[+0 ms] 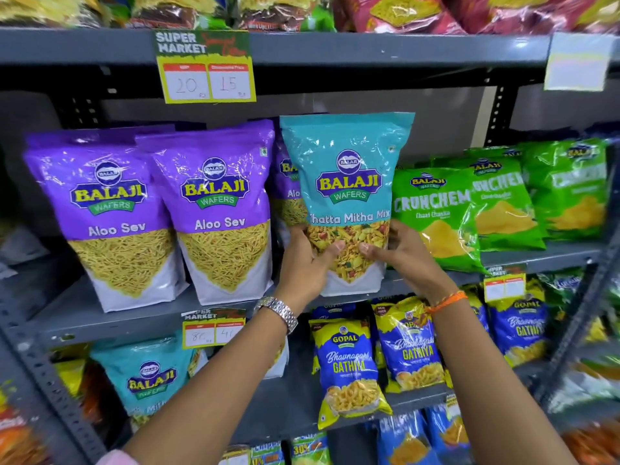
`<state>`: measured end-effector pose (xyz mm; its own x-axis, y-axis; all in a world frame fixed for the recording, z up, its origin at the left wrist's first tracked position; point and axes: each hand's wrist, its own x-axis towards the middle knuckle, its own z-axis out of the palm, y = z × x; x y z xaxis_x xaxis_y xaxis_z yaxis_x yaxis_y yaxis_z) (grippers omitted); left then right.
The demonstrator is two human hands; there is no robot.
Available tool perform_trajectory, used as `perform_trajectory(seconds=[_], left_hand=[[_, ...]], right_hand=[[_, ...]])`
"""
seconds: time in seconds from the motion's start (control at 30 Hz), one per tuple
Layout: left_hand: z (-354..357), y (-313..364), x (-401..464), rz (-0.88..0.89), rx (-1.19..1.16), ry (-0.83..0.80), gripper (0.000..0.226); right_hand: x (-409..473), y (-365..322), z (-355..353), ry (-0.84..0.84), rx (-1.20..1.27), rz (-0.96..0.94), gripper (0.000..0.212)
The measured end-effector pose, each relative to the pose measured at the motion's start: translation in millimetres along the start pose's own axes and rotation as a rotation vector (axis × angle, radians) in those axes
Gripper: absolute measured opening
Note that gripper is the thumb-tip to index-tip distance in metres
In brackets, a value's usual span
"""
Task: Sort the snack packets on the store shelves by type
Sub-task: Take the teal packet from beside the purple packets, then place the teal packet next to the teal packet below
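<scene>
A teal Khatta Mitha Mix packet (pixel 349 169) stands upright on the middle shelf (pixel 141 317), held at its lower part by both hands. My left hand (pixel 307 263) grips its lower left edge and my right hand (pixel 402 253) its lower right edge. Two purple Aloo Sev packets (pixel 107 209) (pixel 218 203) stand to its left, and a third purple one (pixel 288 182) is partly hidden behind it. Green Crunchem packets (pixel 436 213) lean to its right. Another teal packet (pixel 151 377) sits on the shelf below.
Blue and yellow Gopal Gathiya packets (pixel 349 367) fill the lower shelf at right. A price tag (pixel 206 73) hangs from the upper shelf edge, another price tag (pixel 213 330) from the middle one. More packets line the top shelf (pixel 402 11). A grey upright post (pixel 50 380) runs at the left.
</scene>
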<state>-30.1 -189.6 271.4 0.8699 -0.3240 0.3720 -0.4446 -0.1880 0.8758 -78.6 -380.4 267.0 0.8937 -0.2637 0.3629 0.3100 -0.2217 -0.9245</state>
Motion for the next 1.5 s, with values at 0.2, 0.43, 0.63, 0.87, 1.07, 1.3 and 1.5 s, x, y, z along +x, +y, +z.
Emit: perform_trajectory(seconds=[0.2,0.43,0.63,0.87,1.07,1.3,1.5], left_hand=[[-3,6,-23,0.114,0.035,0.008,0.080],[-36,-1,-82,0.095,-0.027,-0.032,0.066],[-60,-52,-148,-0.029,-0.078,-0.038,0.058],[-66,-163,-218,-0.199,0.049,-0.036,0.055],[-56,-249,-242,-0.354,0.110,-0.097,0.048],[-62,-297,-198,-0.421,0.142,-0.080,0.046],[-77,-304,-144,-0.379,0.152,0.014,0.064]], right_hand=[[-45,-24,-8,0.029,0.031,-0.049,0.049],[-102,-32,9,-0.032,-0.017,-0.043,0.055],[-149,22,55,-0.105,0.007,0.038,0.058],[-211,142,118,-0.131,0.109,0.233,0.054],[-231,225,152,-0.202,0.121,0.396,0.076],[-175,252,174,-0.302,0.004,0.432,0.075],[-110,252,194,-0.303,-0.002,0.425,0.056]])
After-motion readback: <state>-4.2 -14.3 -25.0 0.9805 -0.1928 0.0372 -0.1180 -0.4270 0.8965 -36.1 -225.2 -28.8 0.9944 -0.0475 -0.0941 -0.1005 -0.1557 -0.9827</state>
